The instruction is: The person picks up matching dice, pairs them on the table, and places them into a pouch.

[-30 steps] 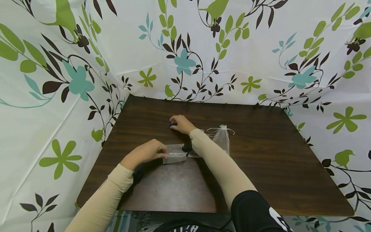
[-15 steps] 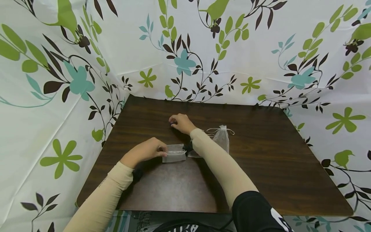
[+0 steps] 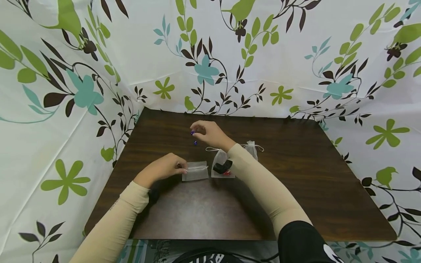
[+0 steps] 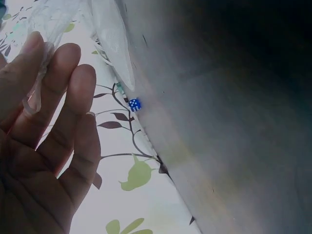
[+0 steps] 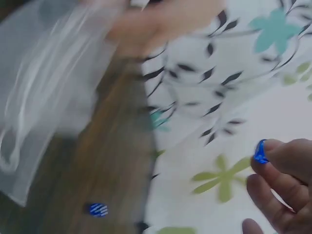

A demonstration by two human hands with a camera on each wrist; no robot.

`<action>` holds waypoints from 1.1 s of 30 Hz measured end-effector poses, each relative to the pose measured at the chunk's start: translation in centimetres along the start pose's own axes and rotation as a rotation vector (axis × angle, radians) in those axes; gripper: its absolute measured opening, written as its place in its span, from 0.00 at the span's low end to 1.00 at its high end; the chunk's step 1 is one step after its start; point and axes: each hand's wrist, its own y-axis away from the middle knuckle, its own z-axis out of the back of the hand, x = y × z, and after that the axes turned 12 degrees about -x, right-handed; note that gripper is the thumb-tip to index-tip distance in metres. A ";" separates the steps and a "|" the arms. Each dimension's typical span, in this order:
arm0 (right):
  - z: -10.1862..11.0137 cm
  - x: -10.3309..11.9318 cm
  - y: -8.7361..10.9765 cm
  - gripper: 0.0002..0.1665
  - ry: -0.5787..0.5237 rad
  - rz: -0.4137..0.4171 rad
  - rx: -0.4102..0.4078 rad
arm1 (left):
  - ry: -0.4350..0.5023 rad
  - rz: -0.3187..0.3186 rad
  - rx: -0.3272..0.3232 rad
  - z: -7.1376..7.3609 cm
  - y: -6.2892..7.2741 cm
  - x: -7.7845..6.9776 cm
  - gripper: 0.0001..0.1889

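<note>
My left hand (image 3: 164,168) pinches the drawstring edge of a sheer white drawstring pouch (image 3: 197,176) lying flat near the middle of the table. Thumb and fingertips meet on its gathered fabric in the left wrist view. Farther back, my right hand (image 3: 212,133) holds a small blue die (image 5: 261,152) between thumb and fingertip, raised over the table. Another blue die (image 4: 134,105), with white dots, lies on the tabletop just below that hand in the head view.
A second sheer pouch (image 3: 219,157) with red pieces (image 3: 227,173) inside lies right of the first, partly behind a black wrist strap (image 3: 222,167). Another tied pouch (image 3: 251,148) sits behind my right forearm. Patterned curtains (image 3: 230,84) border the brown table (image 3: 315,190).
My right hand has risen and moved slightly away from me with a blue die; another die now shows on the table beneath it. My left hand keeps its pinch on the pouch.
</note>
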 end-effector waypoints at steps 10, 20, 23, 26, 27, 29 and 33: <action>0.1 2.9 2.7 0.15 0.021 0.111 0.255 | 0.003 -0.011 -0.010 0.1 0.2 0.5 0.02; -0.6 0.1 2.8 0.14 0.014 -0.029 0.301 | -0.011 -0.047 -0.021 0.0 0.2 0.6 0.04; -1.2 -2.4 2.0 0.15 0.040 -0.140 0.226 | -0.015 -0.046 -0.019 0.1 0.2 0.4 0.03; -2.4 -4.9 1.0 0.17 0.077 -0.237 0.191 | -0.017 -0.044 -0.013 0.1 0.1 0.4 0.03; -2.9 -5.5 0.7 0.18 0.086 -0.260 0.190 | -0.018 -0.039 -0.010 0.0 0.1 0.4 0.03; -3.8 -6.4 0.1 0.19 0.106 -0.271 0.202 | -0.017 -0.033 -0.007 0.0 0.1 0.3 0.02; -5.1 -6.5 -0.6 0.19 0.160 -0.241 0.267 | -0.015 -0.040 -0.007 -0.2 -0.1 0.0 0.03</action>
